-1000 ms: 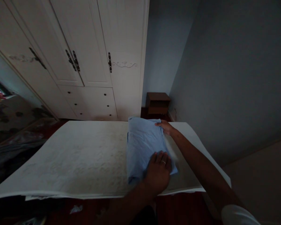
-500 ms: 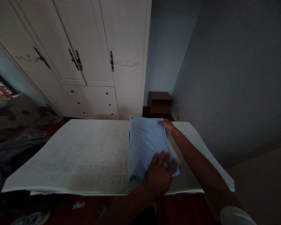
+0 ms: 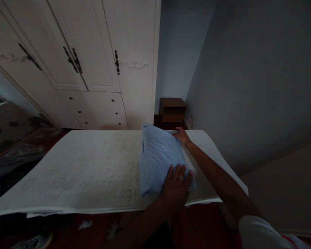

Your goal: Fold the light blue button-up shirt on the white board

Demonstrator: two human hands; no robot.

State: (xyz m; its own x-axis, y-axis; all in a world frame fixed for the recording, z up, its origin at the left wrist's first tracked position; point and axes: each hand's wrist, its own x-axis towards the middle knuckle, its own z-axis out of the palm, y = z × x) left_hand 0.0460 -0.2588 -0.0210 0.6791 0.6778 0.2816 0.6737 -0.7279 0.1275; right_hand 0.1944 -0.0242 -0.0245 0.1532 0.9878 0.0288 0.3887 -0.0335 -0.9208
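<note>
A folded light-blue cloth [image 3: 157,155], perhaps a garment, lies on a white tabletop [image 3: 98,166]. My left hand [image 3: 176,185] rests flat on its near right part, fingers spread, a ring on one finger. At the cloth's far right corner, my right hand [image 3: 181,135] has its fingers at the edge and seems to pinch it; the thumb side is partly hidden. Wrinkles run across the upper layer of the cloth.
Behind the table stands a white wardrobe [image 3: 134,90] with dark handles and drawers. A small brown nightstand [image 3: 172,102] is in the corner beside the grey wall [image 3: 248,86]. Dark fabric [image 3: 12,162] lies at the left, and scraps of white paper [image 3: 85,224] are on the red floor.
The view has shifted slightly to the right. My right hand's fingers have changed position at the far corner, and the cloth's right edge has moved slightly. My left hand stays flat on the cloth.
</note>
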